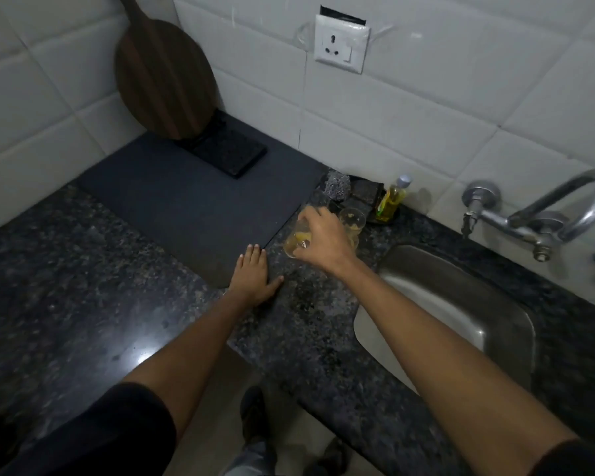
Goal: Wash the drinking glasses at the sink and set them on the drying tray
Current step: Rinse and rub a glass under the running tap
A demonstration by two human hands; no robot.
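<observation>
Head view: glass [298,240] gripped from above by right hand [318,240], fingers curled round rim, on speckled granite counter [83,286] between dark mat [186,201] and steel sink [461,304]. Left hand [255,278] laid flat, fingers straight, on mat corner, just beside glass. Second glass [353,219] seen behind right hand. Both clear, round, smeared with yellow residue.

Right hand [323,240] grips a glass [298,240]; left hand [255,278] rests on the counter [83,286].
</observation>
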